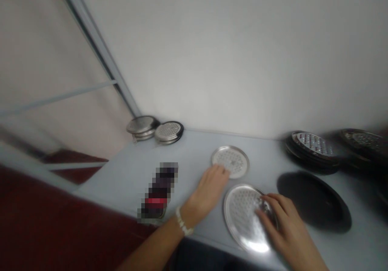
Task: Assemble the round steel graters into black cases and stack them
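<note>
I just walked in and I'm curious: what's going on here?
A person is handling round perforated metal trays on a pale counter. Their left hand, wearing a white beaded bracelet, touches the edge of a smaller tray. Their right hand has its fingers on a larger tray. A dark round tray lies to the right, and stacks of perforated trays sit along the back.

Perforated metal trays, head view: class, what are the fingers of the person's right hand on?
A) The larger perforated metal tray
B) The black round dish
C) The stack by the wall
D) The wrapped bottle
A: the right hand has its fingers over the edge of the larger perforated metal tray.
</note>
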Demonstrator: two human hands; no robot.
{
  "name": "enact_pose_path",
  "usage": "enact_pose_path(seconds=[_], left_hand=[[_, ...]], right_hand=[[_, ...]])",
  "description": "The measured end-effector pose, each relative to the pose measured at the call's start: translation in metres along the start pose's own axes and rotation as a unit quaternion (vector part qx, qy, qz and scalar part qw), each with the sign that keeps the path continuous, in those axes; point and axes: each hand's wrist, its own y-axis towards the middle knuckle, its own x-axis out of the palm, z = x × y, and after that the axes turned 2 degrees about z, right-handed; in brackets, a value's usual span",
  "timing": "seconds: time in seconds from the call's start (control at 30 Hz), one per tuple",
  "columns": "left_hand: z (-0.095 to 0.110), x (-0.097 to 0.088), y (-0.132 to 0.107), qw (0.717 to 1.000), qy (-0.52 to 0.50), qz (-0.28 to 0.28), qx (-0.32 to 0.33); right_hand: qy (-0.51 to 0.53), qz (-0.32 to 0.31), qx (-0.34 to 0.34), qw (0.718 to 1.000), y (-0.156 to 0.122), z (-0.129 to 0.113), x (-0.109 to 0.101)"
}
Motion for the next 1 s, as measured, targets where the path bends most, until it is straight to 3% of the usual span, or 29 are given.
enact_pose_path(seconds=[0.2, 0.33, 0.47, 0.67, 1.0], left_hand=[[0.008, -0.012, 0.004, 1.000, -0.012, -0.015, -0.007], [0.025, -0.028, -0.006, 0.997, -0.050, -0.021, -0.056], [0.047, -0.041, -0.030, 0.988, -0.145, -0.043, 0.012], [0.050, -0.034, -0.045, 0.976, -0.188, -0.096, 0.055], [0.051, -0.034, -0.039, 0.985, -0.143, -0.090, 0.041]], right_hand=[[0.011, -0.001, 0.002, 1.000, 0.002, 0.000, 0.000], [0.033, 0.003, 0.019, 0.999, 0.003, -0.002, -0.001], [0.084, -0.007, 0.063, 0.994, 0.006, -0.007, -0.008], [0.176, -0.029, 0.141, 0.974, 0.015, -0.012, -0.019], [0.202, -0.004, 0.159, 0.966, 0.015, -0.008, -0.020]])
